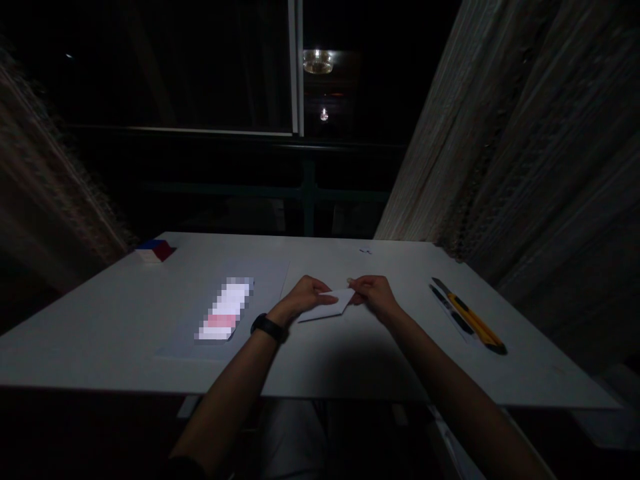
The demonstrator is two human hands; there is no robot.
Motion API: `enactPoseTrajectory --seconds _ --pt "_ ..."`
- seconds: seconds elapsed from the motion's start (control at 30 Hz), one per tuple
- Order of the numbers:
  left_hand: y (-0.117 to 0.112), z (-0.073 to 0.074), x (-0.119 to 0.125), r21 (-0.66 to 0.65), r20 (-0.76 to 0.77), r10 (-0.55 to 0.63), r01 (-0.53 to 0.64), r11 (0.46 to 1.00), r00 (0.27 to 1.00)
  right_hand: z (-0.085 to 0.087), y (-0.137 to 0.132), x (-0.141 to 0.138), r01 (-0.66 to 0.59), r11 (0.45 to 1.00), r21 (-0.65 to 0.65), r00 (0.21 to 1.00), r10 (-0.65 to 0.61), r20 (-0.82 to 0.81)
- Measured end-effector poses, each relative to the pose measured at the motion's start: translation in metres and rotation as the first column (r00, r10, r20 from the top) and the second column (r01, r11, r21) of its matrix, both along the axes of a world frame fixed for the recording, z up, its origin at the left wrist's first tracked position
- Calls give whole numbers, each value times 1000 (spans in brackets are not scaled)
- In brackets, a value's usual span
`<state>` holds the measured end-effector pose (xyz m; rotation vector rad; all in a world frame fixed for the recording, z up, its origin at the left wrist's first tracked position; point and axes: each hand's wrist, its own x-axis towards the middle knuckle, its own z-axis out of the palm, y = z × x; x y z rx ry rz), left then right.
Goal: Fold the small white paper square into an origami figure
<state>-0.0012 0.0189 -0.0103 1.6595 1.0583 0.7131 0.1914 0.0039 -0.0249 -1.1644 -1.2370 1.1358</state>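
Observation:
Between my two hands is a small piece of folded white paper (323, 311), held just above the table. My left hand (306, 295), with a dark band on the wrist, pinches its left part, thumb on top. The fingers of my right hand (374, 293) are closed on the paper's upper right corner. Left of my hands lies a lit phone (225, 310), its screen blurred out, on a larger white sheet (273, 280).
On the white table's (115, 333) right side lie a yellow utility knife (473, 319) and a dark pen (451, 309). A coloured puzzle cube (155, 251) sits at the far left. Small dark scraps (366, 251) lie near the back edge. Curtains (430, 147) hang beyond.

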Motion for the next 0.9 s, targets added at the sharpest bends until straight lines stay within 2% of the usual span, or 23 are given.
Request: enactPoseTrajectory --seconds 0.1,0.17,0.37,0.5,0.6,0.77,0.9 --pt "2 0 1 -3 25 43 -43 999 999 2 0 3 76 997 -3 993 -76 -89" --pt "4 -1 2 -3 79 71 -71 997 994 5 -2 4 66 998 -23 987 -68 -142" --pt "8 -7 3 -33 311 110 -104 994 944 3 -11 -4 -193 981 -18 966 187 -177" --pt "11 -10 3 38 388 95 -120 992 917 -3 -11 -11 -228 973 -27 960 220 -176" --pt "11 -11 5 48 400 83 -112 993 913 -6 -9 -14 -187 981 -43 970 177 -166" --pt "4 -5 8 -8 341 -37 42 999 939 -8 -6 -16 -4 996 -84 994 -5 -110" --pt "-2 0 9 -57 335 -52 76 996 941 -10 -5 -16 59 997 -59 994 -64 -87"
